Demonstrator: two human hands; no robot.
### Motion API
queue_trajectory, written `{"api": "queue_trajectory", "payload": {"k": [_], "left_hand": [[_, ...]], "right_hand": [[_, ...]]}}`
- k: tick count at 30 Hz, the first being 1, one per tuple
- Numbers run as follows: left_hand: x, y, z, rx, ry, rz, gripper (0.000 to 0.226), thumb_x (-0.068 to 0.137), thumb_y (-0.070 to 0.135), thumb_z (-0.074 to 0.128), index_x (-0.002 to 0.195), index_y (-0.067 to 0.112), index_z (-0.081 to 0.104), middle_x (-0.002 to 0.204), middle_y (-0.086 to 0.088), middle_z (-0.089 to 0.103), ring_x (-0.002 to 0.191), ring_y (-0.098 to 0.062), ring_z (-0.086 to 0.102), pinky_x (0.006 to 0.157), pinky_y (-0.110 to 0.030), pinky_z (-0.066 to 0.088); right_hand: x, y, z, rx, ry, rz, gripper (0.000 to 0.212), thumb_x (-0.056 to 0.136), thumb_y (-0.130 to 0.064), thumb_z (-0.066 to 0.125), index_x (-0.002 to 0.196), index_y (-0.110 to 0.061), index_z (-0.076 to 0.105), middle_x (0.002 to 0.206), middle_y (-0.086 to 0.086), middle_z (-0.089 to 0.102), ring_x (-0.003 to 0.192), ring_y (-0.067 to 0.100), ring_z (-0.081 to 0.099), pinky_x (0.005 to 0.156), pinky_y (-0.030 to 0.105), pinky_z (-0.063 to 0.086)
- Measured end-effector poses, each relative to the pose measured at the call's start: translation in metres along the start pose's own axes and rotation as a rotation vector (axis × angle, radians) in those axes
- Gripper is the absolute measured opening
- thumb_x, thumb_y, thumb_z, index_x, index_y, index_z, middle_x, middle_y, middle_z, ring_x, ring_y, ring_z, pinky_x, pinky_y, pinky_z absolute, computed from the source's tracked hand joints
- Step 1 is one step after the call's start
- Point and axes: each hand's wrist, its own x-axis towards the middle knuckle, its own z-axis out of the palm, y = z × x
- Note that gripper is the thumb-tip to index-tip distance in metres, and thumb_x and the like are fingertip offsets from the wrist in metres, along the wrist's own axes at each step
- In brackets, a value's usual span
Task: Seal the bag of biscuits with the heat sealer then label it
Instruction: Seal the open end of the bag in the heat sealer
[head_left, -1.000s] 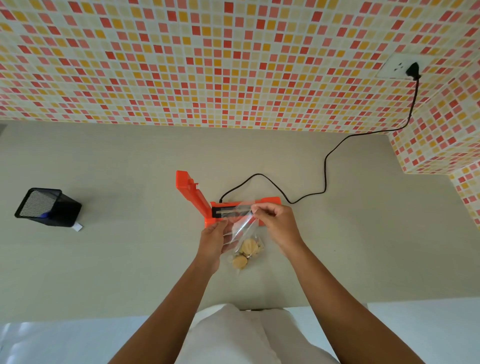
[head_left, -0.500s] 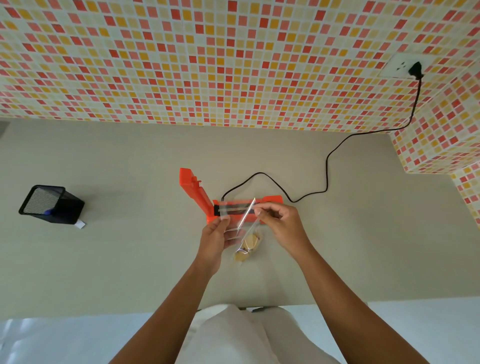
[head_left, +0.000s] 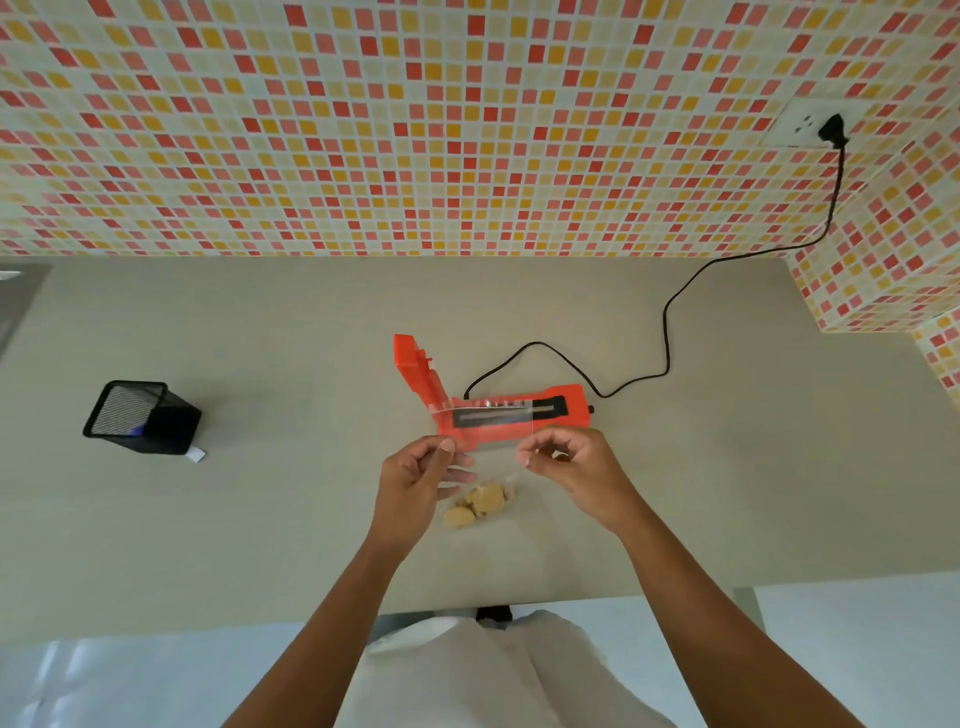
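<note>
Spread flatter than a moment ago, bag (head_left: 493, 453) mouth now across black strip of open orange sealer (head_left: 574, 399), biscuits (head_left: 480, 506) low inside, on table (head_left: 260, 519). Pinched at either side by left hand (head_left: 415, 480) and right hand (head_left: 576, 467). Mesh pot (head_left: 140, 415) with white slip (head_left: 196, 454) far left; cord (head_left: 665, 332) behind.

Clear glossy plastic bag (head_left: 491, 447), orange plastic heat sealer (head_left: 519, 415), black mesh-metal holder (head_left: 140, 415), matt table (head_left: 260, 519).

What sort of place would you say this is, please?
Probably a home kitchen or small workroom: a mosaic-tiled wall rises behind a plain grey counter, and a socket in that wall powers the sealer on the counter.
</note>
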Motion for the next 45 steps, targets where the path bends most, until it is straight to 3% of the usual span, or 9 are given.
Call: {"api": "queue_trajectory", "payload": {"k": [5, 10, 19, 24, 30, 34, 37, 40, 45], "left_hand": [[-0.004, -0.001, -0.049, 0.02, 0.031, 0.012, 0.019, 0.098, 0.013, 0.055, 0.101, 0.002, 0.069, 0.086, -0.017, 0.074, 0.077, -0.032, 0.074, 0.072, -0.035, 0.06], [-0.004, 0.006, -0.111, 0.024, 0.029, 0.032, 0.02, 0.097, 0.013, 0.055, 0.102, -0.001, 0.068, 0.088, -0.018, 0.074, 0.079, -0.034, 0.074, 0.073, -0.036, 0.061], [0.03, 0.024, -0.206, 0.04, -0.078, -0.011, 0.02, 0.098, 0.018, 0.056, 0.101, 0.003, 0.069, 0.089, -0.016, 0.074, 0.079, -0.031, 0.074, 0.069, -0.034, 0.059], [0.061, 0.035, -0.234, 0.001, -0.101, -0.041, 0.019, 0.097, 0.019, 0.057, 0.102, 0.006, 0.07, 0.09, -0.014, 0.075, 0.081, -0.031, 0.074, 0.072, -0.038, 0.058], [0.103, 0.026, -0.248, 0.066, -0.158, -0.13, 0.021, 0.095, 0.019, 0.06, 0.108, 0.004, 0.067, 0.097, -0.015, 0.074, 0.087, -0.027, 0.072, 0.076, -0.036, 0.054], [0.124, 0.008, -0.258, 0.212, -0.186, -0.207, 0.011, 0.087, 0.006, 0.069, 0.098, 0.003, 0.071, 0.085, -0.013, 0.072, 0.078, -0.024, 0.066, 0.071, -0.034, 0.051], [0.134, -0.003, -0.259, 0.201, -0.138, -0.257, 0.016, 0.085, -0.004, 0.067, 0.084, 0.01, 0.075, 0.079, -0.012, 0.071, 0.071, -0.029, 0.063, 0.068, -0.039, 0.052], [0.139, -0.006, -0.254, 0.245, -0.076, -0.254, 0.013, 0.086, -0.003, 0.067, 0.082, 0.008, 0.074, 0.076, -0.012, 0.073, 0.066, -0.027, 0.065, 0.061, -0.035, 0.055], [0.148, -0.017, -0.249, 0.469, 0.009, -0.175, 0.008, 0.082, 0.016, 0.073, 0.076, 0.021, 0.074, 0.071, -0.002, 0.074, 0.063, -0.024, 0.07, 0.063, -0.046, 0.061]], "right_hand": [[0.005, -0.007, 0.039, -0.038, -0.104, 0.062, 0.006, 0.082, -0.021, 0.08, 0.087, -0.022, 0.077, 0.089, 0.002, 0.075, 0.067, 0.004, 0.055, 0.069, 0.021, 0.045], [0.02, -0.024, 0.092, -0.059, -0.137, 0.076, 0.011, 0.082, -0.019, 0.079, 0.093, -0.017, 0.078, 0.094, -0.003, 0.077, 0.088, 0.013, 0.069, 0.083, 0.025, 0.052], [0.042, -0.025, 0.198, 0.007, -0.055, 0.152, 0.012, 0.084, -0.016, 0.078, 0.095, -0.014, 0.077, 0.104, -0.002, 0.076, 0.105, 0.02, 0.066, 0.098, 0.029, 0.048], [0.057, -0.018, 0.239, 0.049, 0.01, 0.184, 0.016, 0.085, -0.005, 0.072, 0.087, -0.02, 0.076, 0.098, -0.002, 0.076, 0.096, 0.009, 0.068, 0.09, 0.019, 0.05], [0.085, -0.007, 0.255, 0.088, 0.205, 0.277, 0.012, 0.087, -0.002, 0.072, 0.09, -0.013, 0.075, 0.077, -0.008, 0.073, 0.067, -0.005, 0.063, 0.067, 0.012, 0.046], [0.106, -0.001, 0.256, 0.103, 0.262, 0.343, 0.008, 0.089, -0.004, 0.07, 0.095, -0.006, 0.074, 0.076, -0.001, 0.071, 0.06, 0.0, 0.061, 0.056, 0.015, 0.046], [0.122, 0.004, 0.255, 0.115, 0.285, 0.388, 0.011, 0.089, -0.004, 0.069, 0.091, -0.015, 0.073, 0.077, 0.002, 0.07, 0.06, 0.005, 0.059, 0.054, 0.016, 0.045], [0.137, 0.009, 0.257, 0.079, 0.318, 0.428, 0.011, 0.088, -0.004, 0.071, 0.098, -0.006, 0.074, 0.081, 0.005, 0.071, 0.059, 0.003, 0.06, 0.054, 0.015, 0.047], [0.148, 0.016, 0.26, 0.001, 0.349, 0.451, 0.01, 0.086, -0.002, 0.072, 0.086, -0.012, 0.074, 0.078, 0.011, 0.072, 0.054, 0.008, 0.06, 0.061, 0.025, 0.05]]}}
